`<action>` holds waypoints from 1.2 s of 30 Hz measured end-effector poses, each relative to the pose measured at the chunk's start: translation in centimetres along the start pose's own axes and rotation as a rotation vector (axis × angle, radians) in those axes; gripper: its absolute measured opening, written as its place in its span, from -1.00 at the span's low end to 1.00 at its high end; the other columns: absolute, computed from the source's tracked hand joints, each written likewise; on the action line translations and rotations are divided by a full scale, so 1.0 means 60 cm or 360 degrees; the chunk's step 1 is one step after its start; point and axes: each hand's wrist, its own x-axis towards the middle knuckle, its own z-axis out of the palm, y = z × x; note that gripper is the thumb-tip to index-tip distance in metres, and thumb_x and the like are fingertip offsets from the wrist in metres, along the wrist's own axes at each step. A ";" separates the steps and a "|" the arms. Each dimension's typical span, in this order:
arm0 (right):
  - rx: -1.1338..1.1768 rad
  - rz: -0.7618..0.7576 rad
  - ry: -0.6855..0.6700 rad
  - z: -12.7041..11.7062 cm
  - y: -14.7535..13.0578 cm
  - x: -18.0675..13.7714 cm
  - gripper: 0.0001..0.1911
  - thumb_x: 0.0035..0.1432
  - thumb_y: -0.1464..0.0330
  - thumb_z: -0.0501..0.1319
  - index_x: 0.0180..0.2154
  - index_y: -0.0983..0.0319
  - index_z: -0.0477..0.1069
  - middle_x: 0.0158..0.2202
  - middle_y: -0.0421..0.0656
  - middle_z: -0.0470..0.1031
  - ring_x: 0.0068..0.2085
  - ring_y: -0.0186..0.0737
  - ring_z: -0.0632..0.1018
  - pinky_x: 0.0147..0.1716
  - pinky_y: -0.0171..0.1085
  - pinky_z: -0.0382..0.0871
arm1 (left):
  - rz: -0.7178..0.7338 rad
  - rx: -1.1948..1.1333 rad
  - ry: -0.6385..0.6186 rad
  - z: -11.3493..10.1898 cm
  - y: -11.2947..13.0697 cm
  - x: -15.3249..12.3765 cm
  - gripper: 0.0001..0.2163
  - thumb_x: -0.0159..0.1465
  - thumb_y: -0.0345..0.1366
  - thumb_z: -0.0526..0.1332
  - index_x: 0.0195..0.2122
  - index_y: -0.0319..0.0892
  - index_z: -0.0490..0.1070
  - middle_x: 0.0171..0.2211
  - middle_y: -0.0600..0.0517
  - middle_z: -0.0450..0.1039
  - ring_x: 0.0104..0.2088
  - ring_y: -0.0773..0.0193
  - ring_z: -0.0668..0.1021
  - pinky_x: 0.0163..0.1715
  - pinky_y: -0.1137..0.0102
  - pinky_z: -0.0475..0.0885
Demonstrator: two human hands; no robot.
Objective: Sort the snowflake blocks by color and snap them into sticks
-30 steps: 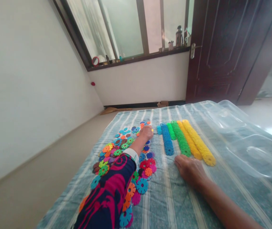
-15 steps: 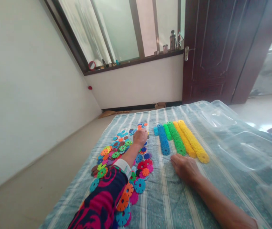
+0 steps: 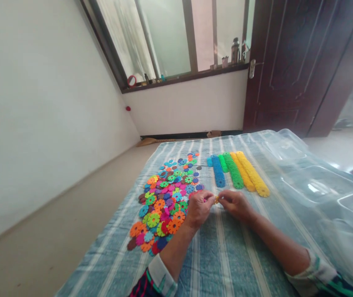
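My left hand (image 3: 199,209) and my right hand (image 3: 237,205) meet over the cloth. Their fingertips are pinched on a small yellow notched plastic disc (image 3: 216,200), mostly covered by the fingers. Left of my hands spreads a loose pile of mixed-colour notched discs (image 3: 154,219). Beyond my right hand lie overlapped rows of the same discs, sorted by colour: a blue row (image 3: 217,171), a short light-blue one (image 3: 209,162), a green row (image 3: 234,171), a short bright-green one (image 3: 223,163) and two yellow rows (image 3: 252,173).
Striped blue-green cloth (image 3: 220,264) covers the table. Clear plastic tubs (image 3: 315,181) stand along the right side, with another clear container (image 3: 288,144) at the far right corner. Past the table are a wall, a window sill (image 3: 189,79) with small items, and a dark door (image 3: 290,66).
My left hand has come back from the far end of the pile toward my right hand. Both now pinch a yellow disc between them. The view has shifted slightly left.
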 end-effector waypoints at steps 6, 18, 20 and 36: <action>0.0059 0.0149 -0.0103 -0.018 -0.008 0.010 -0.80 0.09 0.30 0.11 -0.45 0.22 0.47 -0.64 -0.27 0.38 -0.60 -0.40 0.33 -0.56 -0.42 0.17 | 0.0054 0.0025 0.0101 -0.013 -0.012 -0.015 -0.78 0.20 -0.23 0.12 -0.47 -0.19 0.48 -0.50 0.08 0.47 -0.45 0.35 0.47 -0.39 0.49 0.34; -0.1258 0.0655 0.0108 -0.209 0.026 -0.021 -0.78 0.13 0.38 0.11 -0.35 0.19 0.56 -0.39 -0.15 0.56 -0.37 -0.30 0.50 -0.42 -0.38 0.16 | 0.0174 0.0147 0.0136 -0.019 -0.045 -0.008 -0.78 0.20 -0.23 0.09 -0.46 -0.17 0.46 -0.46 0.05 0.52 -0.41 0.30 0.51 -0.33 0.45 0.38; -0.1335 0.0705 0.0116 -0.218 0.033 -0.029 -0.77 0.14 0.37 0.11 -0.32 0.18 0.56 -0.36 -0.12 0.57 -0.33 -0.27 0.52 -0.41 -0.37 0.15 | 0.0207 0.0178 0.0143 -0.015 -0.047 -0.008 -0.78 0.21 -0.24 0.09 -0.46 -0.17 0.47 -0.46 0.05 0.52 -0.40 0.30 0.52 -0.33 0.45 0.38; -0.1378 0.0818 0.0139 -0.217 0.074 -0.029 -0.73 0.18 0.36 0.08 -0.24 0.21 0.56 -0.33 -0.09 0.58 -0.26 -0.24 0.53 -0.35 -0.36 0.21 | 0.0281 0.0355 0.0222 -0.025 -0.051 -0.017 -0.80 0.21 -0.29 0.10 -0.48 -0.16 0.46 -0.47 0.03 0.52 -0.40 0.28 0.52 -0.33 0.43 0.37</action>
